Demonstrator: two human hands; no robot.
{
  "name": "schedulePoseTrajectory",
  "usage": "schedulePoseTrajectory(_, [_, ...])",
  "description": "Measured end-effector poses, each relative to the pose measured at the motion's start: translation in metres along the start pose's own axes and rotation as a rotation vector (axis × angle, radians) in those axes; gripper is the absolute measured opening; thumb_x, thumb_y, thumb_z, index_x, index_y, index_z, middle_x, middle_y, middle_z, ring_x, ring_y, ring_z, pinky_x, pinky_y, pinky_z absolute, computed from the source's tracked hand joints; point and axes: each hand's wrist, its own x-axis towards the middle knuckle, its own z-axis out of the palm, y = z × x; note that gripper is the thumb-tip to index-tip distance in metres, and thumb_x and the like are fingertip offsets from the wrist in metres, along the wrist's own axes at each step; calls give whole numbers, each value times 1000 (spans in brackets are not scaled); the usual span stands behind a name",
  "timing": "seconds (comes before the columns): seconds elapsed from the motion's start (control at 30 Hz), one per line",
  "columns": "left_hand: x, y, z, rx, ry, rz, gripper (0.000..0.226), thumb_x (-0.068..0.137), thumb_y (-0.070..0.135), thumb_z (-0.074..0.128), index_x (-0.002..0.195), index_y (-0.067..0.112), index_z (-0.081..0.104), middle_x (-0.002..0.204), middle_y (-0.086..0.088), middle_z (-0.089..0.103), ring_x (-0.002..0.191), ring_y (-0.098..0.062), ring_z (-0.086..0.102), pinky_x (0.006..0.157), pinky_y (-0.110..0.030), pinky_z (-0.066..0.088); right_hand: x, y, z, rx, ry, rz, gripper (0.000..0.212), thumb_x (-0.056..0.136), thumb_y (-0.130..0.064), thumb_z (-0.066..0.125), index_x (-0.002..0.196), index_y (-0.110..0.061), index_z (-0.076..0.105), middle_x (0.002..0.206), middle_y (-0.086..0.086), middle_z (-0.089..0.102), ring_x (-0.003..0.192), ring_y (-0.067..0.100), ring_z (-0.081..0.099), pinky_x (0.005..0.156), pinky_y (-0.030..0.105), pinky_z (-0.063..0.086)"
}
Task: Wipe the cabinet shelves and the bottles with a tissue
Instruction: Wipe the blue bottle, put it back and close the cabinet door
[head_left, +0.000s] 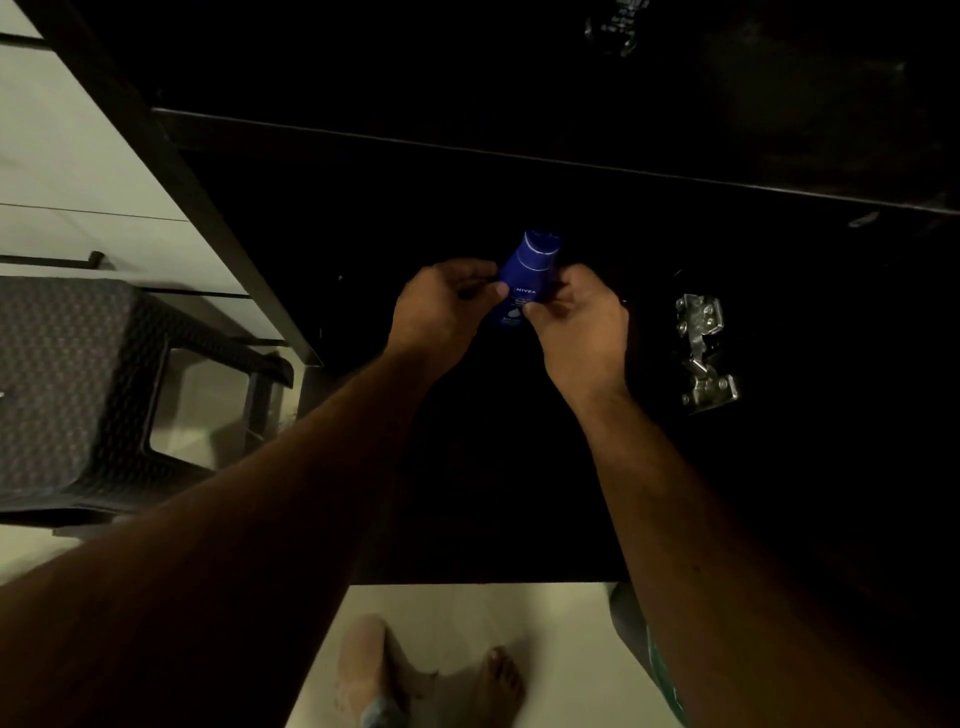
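While gripped, blue bottle (525, 275), white-ringed cap

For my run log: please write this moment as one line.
step: bottle handling | left hand: grips blue bottle | right hand: grips bottle | tissue: not visible | place: dark cabinet

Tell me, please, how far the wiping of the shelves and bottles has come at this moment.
Nothing visibly finished: the cabinet interior is too dark to judge. In hand: the left hand and right hand both grip a blue Nivea bottle in front of the shelf edge. No tissue is visible, perhaps hidden by fingers. Left: the shelves and a faint clear bottle above.
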Motion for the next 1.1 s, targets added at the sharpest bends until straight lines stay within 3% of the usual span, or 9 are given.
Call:
schedulePoseTrajectory(0.23, [-16, -15, -9, 138, 27, 28, 47, 92, 24, 63, 137, 23, 49, 137, 2, 54, 124, -12, 51, 104, -40, 46, -15, 4, -7, -1, 49, 52, 56, 84, -6, 72, 135, -17, 52, 118, -2, 61, 104, 6, 60, 86, 17, 50])
schedulePoseTrajectory(0.3, [-26, -19, -15, 201, 6, 56, 48, 92, 27, 63, 138, 23, 49, 138, 2, 53, 125, -11, 49, 106, -33, 42, -24, 5, -12, -14, 77, 60, 55, 84, -7, 72, 134, -20, 54, 119, -3, 61, 106, 6, 59, 86, 16, 48])
schedulePoseTrajectory(0.4, [-51, -17, -25, 347, -24, 126, 49, 94, 31, 59, 140, 25, 46, 139, 0, 52, 123, -12, 51, 95, -23, 40, -46, 2, -21, -40, 110, 81, 49, 84, -11, 72, 130, -24, 57, 120, -6, 62, 107, 5, 59, 89, 20, 49])
schedulePoseTrajectory(0.63, [-132, 3, -48, 655, -72, 215, 50, 96, 37, 54, 143, 26, 42, 139, -5, 52, 121, -23, 53, 98, -35, 43, -129, -7, -48, -151, 57, 65, 41, 86, -18, 69, 126, -17, 61, 122, 3, 63, 109, 15, 61, 86, 22, 46])
schedulePoseTrajectory(0.8, [-191, 29, -62, 709, -111, 205, 52, 95, 35, 55, 143, 22, 43, 142, -4, 51, 124, -23, 52, 100, -35, 42, -184, -33, -74, -220, -24, 71, 39, 86, -21, 69, 124, -16, 62, 120, 7, 63, 107, 22, 62, 90, 36, 52])
schedulePoseTrajectory(1.1, [-289, 72, -70, 729, -86, 229, 55, 95, 33, 56, 146, 20, 39, 148, -3, 44, 131, -21, 47, 104, -33, 39, -260, -63, -139, -289, -126, -69, 40, 90, -31, 65, 129, -23, 57, 127, 0, 58, 112, 17, 58, 89, 37, 53])
